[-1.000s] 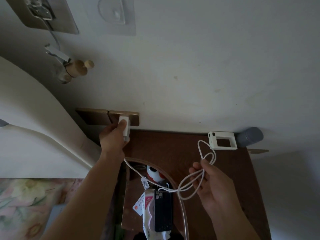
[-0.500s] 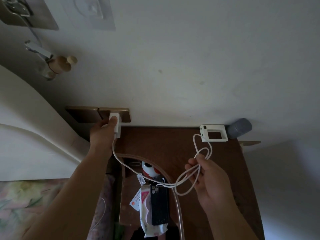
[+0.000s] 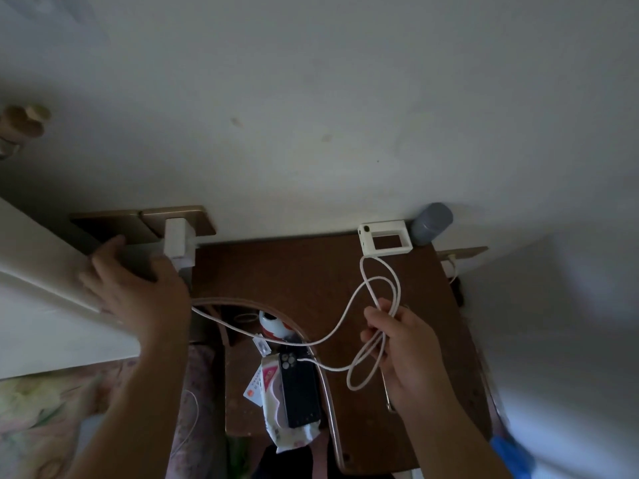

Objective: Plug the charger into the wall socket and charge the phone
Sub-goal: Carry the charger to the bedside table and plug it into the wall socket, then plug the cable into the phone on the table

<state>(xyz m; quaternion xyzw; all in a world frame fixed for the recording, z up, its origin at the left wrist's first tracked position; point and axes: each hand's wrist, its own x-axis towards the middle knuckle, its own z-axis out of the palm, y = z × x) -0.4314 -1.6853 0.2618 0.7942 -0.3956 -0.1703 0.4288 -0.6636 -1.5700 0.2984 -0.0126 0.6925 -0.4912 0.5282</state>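
Note:
The white charger (image 3: 178,242) sits in the gold wall socket (image 3: 193,219) just above the table's back left corner. My left hand (image 3: 138,292) is spread open below it, with the thumb near the charger's lower end. A white cable (image 3: 332,333) runs from the charger across the table. My right hand (image 3: 404,347) pinches several loops of that cable. The cable's free end lies at the top of the black phone (image 3: 299,388), which rests face down on a lower shelf. Whether the end is plugged in I cannot tell.
A brown wooden bedside table (image 3: 301,267) stands against the wall. On it are a white framed gadget (image 3: 383,240) and a grey cylinder (image 3: 430,223). A tissue pack (image 3: 276,409) lies under the phone. A cream headboard (image 3: 45,271) is at left.
My left hand has let go of the charger and opened, dropping just below it. The view has tilted down and moved closer. My right hand still holds the cable loops.

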